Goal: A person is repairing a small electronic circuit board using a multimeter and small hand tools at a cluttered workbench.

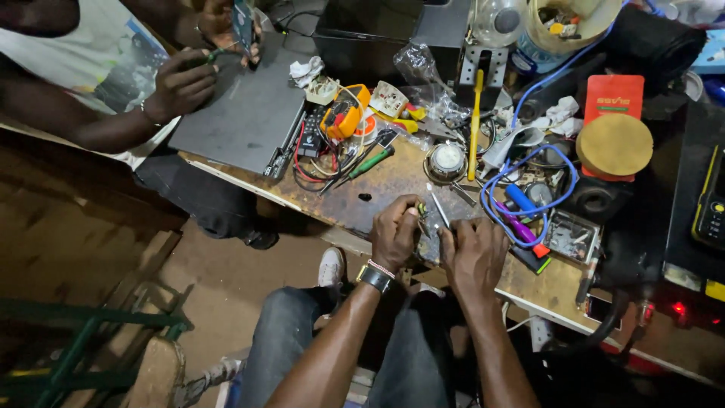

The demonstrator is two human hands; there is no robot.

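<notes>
We've got the small circuit board (pixel 429 221) pinched in our left hand (pixel 394 233) at the near edge of the tabletop (pixel 393 181), while our right hand (pixel 474 255) grips a thin metal probe (pixel 440 211) on it. Best keep wrists braced and the tip steady. The board's tiny, greenish, mostly hidden by fingers.

There is a single view, from a camera worn on the head of the seated person, looking steeply down past the knees onto the near edge of the rusty, cluttered metal workbench (pixel 377 189). It sits close: the wearer's forearms rise from the bottom centre of the frame. The bench runs diagonally from upper left to lower right, with bare floor at the lower left. A second person's hands (pixel 181 79) show at the upper left.
</notes>
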